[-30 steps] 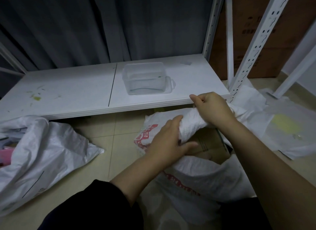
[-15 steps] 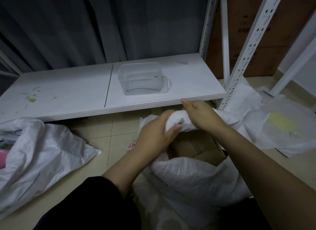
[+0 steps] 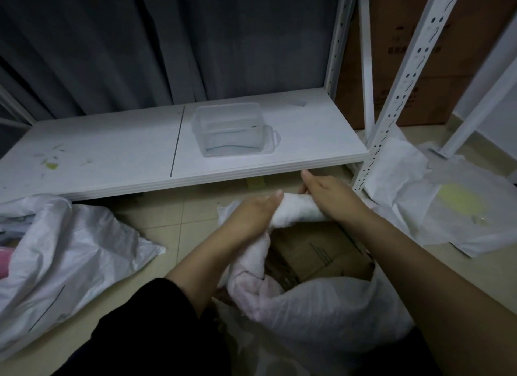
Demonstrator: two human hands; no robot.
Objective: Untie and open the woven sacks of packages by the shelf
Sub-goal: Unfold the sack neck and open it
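Dark printing shows on the brown cardboard cartons stacked behind the shelf uprights, and faint line marks on the cardboard box inside the sack, but none of it can be read.

The woven sack stands on the tiled floor just in front of the low white shelf, its mouth open toward the camera's top edge with the box showing inside. The far edge of its mouth is rolled into a thick white tube whose long axis runs left to right, roughly parallel to the shelf's front edge.

The left hand wraps its fingers around the tube's left end, where the cloth bends down into the sack's side. The right hand grips the right end from above, thumb stretched toward the shelf. The tube lies between the two hands, both touching it.

A second white woven sack lies slumped on the floor at the left, well apart. A clear plastic container sits on the shelf. More white sacking with a yellow patch lies at the right, by the perforated upright.
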